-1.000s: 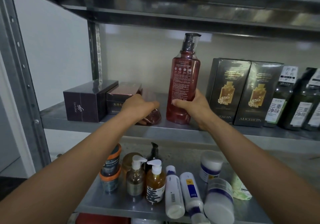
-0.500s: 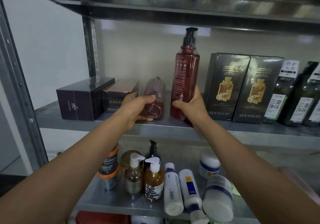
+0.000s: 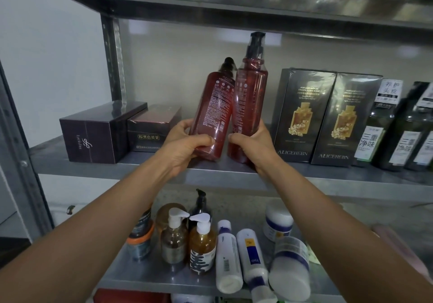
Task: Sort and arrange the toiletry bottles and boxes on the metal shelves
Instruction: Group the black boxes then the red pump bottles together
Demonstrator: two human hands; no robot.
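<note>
Two dark red pump bottles stand side by side on the middle metal shelf point(image 3: 304, 174). My left hand point(image 3: 185, 143) grips the base of the left red bottle point(image 3: 214, 108), which tilts to the right, its top leaning against the other. My right hand point(image 3: 253, 143) grips the base of the right red bottle point(image 3: 250, 99), which stands upright. Left of them lie a purple box point(image 3: 93, 136) and a brown box point(image 3: 150, 134). Two black Alicehebn boxes point(image 3: 328, 115) stand to the right.
Dark green bottles with white labels point(image 3: 398, 134) fill the shelf's right end. The lower shelf point(image 3: 145, 277) holds amber pump bottles point(image 3: 187, 242), lying white bottles point(image 3: 239, 256), white jars and stacked tubs. A shelf post point(image 3: 114, 59) rises at the back left.
My left hand has lifted the lying red bottle up from the shelf to nearly upright, next to the one my right hand holds. The view has shifted slightly.
</note>
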